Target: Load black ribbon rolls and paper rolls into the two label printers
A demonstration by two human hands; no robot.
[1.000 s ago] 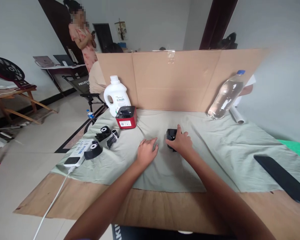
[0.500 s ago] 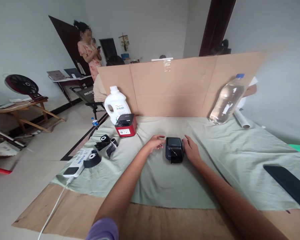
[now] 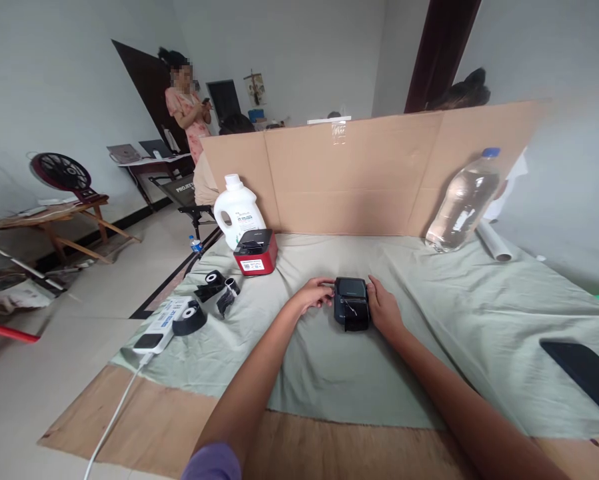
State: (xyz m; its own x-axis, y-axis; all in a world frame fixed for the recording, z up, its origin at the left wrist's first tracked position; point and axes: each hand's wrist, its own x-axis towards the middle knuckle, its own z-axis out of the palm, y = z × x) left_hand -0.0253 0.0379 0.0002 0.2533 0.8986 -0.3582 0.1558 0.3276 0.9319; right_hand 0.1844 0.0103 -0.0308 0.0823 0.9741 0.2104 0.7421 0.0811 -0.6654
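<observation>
A small black portable printer [image 3: 352, 288], with a glossy dark strip over its front, rests on the green cloth [image 3: 359, 380] before me. My left hand [image 3: 315, 295] meets its left side, index finger reaching to the upper corner and the other fingers partly curled. Along the opposite side lie the fingers of my right hand [image 3: 383, 307], so the printer is held between both hands. Parts of the fingertips are hidden at its edges. The nearest things on the left are a red and black boxy device [image 3: 256, 265] and black ribbon rolls [image 3: 210, 285].
A white power strip [image 3: 162, 327] with a cable lies left, a black tape roll [image 3: 189, 320] beside it. Behind stand a detergent bottle [image 3: 239, 210], cardboard screen [image 3: 349, 180] and water bottle [image 3: 464, 200]. A phone [image 3: 582, 373] lies right. A person [image 3: 189, 120] stands beyond.
My hands have closed in on the printer from both sides, and the left fingers have curled more. The printer stays in place on the cloth. The view has shifted slightly.
</observation>
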